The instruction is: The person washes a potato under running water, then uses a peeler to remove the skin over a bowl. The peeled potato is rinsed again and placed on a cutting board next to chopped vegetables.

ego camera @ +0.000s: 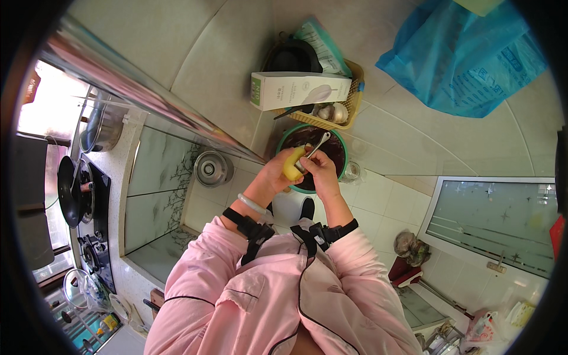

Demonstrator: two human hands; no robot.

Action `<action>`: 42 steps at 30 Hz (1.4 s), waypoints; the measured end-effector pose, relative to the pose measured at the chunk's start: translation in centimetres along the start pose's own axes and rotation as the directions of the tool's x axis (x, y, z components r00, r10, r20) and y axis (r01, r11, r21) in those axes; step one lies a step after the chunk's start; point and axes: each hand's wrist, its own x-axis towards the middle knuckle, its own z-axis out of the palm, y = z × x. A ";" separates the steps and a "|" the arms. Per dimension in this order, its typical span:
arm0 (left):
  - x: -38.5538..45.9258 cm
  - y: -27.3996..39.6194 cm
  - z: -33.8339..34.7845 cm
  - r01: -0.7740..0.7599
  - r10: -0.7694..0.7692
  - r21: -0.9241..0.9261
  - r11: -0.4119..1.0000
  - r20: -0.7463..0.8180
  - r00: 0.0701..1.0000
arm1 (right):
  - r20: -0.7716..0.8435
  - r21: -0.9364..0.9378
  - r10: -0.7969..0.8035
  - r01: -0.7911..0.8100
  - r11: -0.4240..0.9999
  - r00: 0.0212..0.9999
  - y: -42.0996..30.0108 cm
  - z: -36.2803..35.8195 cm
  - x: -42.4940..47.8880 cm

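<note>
My left hand holds a peeled yellow potato, its fingers wrapped around the far side. In my right hand is a metal peeler, its handle pointing away from me and its head against the potato. Both hands are over a bucket with a green rim. Its inside looks dark, and what lies at the bottom cannot be made out. A bracelet circles my left wrist, and black straps sit on both forearms.
Beyond the bucket, a yellow plastic basket holds a white box, garlic bulbs and a black pan-like item. A blue plastic bag hangs at upper right. A steel pot and a glass jar flank the bucket.
</note>
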 end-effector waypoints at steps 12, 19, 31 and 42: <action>-1.1 0.3 -0.1 -0.047 0.047 0.133 0.990 0.008 0.999 | -0.085 0.163 0.065 -0.051 0.985 0.994 0.1 -1.3 2.3; -1.6 0.4 0.7 -0.074 0.079 0.205 0.976 -0.014 0.997 | -0.285 -0.036 -0.008 -0.003 0.999 0.959 -1.7 -2.8 2.5; -0.9 0.4 0.1 -0.066 0.089 0.147 0.987 -0.155 0.984 | -0.176 -0.012 -0.011 0.009 1.000 0.984 -1.7 -2.0 1.9; 0.1 0.4 0.2 -0.073 0.107 0.196 0.978 -0.170 0.980 | -0.025 -0.067 -0.021 0.019 0.998 0.999 -0.8 0.7 0.6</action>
